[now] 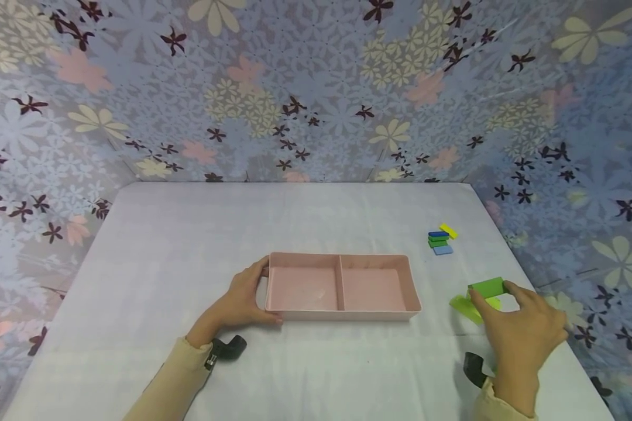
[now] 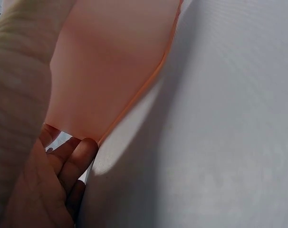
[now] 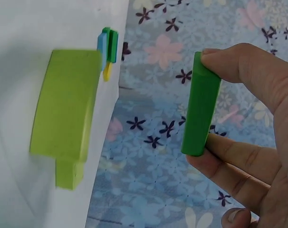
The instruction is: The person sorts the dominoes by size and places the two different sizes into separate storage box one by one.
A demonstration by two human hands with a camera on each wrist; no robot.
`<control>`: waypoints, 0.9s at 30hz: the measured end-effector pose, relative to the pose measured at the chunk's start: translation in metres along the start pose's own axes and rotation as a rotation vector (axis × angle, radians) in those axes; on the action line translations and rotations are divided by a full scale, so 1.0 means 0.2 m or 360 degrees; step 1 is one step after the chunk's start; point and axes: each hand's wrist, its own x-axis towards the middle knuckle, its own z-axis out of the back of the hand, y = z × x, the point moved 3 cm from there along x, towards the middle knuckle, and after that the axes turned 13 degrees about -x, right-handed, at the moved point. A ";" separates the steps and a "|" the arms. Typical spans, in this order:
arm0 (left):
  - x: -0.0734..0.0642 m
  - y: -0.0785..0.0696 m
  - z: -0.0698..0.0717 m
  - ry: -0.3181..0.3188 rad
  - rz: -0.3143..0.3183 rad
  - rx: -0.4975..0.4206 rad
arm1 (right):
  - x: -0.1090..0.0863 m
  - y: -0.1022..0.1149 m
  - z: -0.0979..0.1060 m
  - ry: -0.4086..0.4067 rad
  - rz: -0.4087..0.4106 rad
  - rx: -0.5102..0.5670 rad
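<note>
My left hand (image 1: pixel 242 298) grips the left end of a pink two-compartment tray (image 1: pixel 342 316), fingers at its far left corner and thumb along its near side. In the left wrist view, fingertips (image 2: pixel 82 154) lie against the corner of the tray wall. My right hand (image 1: pixel 526 327) pinches a green block (image 1: pixel 487 287) by its two ends, between thumb and fingers. The right wrist view shows this green block (image 3: pixel 201 104) held over the table's right side. Below it on the table lie a broad lime-green block (image 3: pixel 65 104) and a smaller lime-green block (image 3: pixel 68 173).
Farther back on the right lies a small group of blocks: a dark blue one (image 1: pixel 438 234), green ones (image 1: pixel 438 241), a light blue one (image 1: pixel 443 250) and a yellow one (image 1: pixel 449 231). Flower-patterned cloth (image 1: pixel 316 105) surrounds the white table (image 1: pixel 200 228) at the back and sides.
</note>
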 end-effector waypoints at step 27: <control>-0.01 0.02 0.04 0.0169 0.0040 -0.0082 | -0.13 0.35 0.01 -0.0018 0.0515 0.0222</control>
